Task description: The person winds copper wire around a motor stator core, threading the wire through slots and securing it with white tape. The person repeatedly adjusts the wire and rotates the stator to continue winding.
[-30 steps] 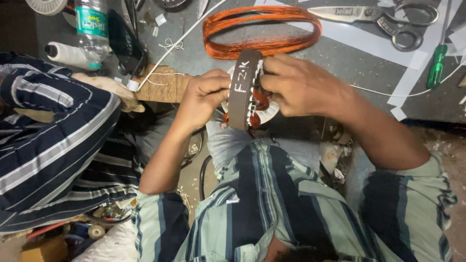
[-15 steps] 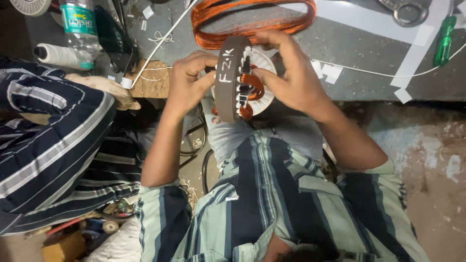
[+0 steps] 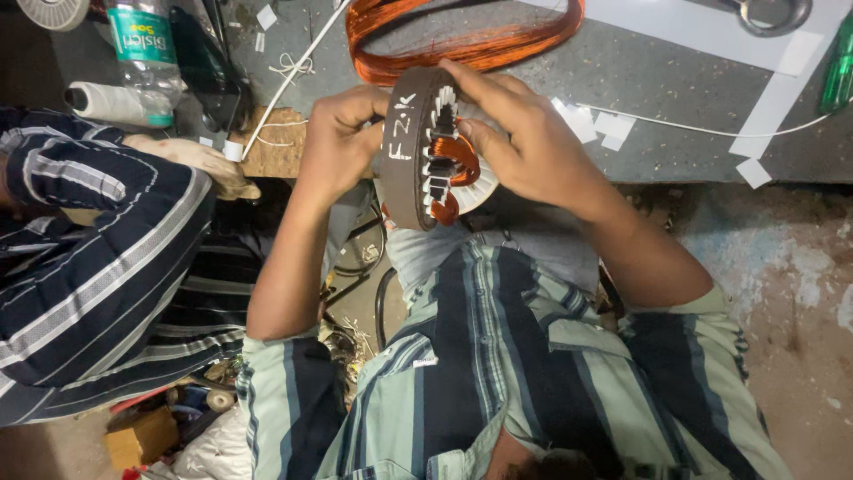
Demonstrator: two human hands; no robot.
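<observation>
Copper windings (image 3: 455,153) half hidden by fingers (image 3: 498,133).

My bench (image 3: 657,98) is grey and runs across the top of my view, its front edge just past my hands. Near the middle of its far side lies a copper coil (image 3: 471,36), with white paper (image 3: 711,36) spread toward the far right corner and small paper scraps (image 3: 586,124) near the front edge. A white cord (image 3: 711,129) trails rightward. At the left stand a bottle (image 3: 142,53) and a thread spool (image 3: 111,102), and a wood block (image 3: 275,147) sits at the front left edge.
</observation>
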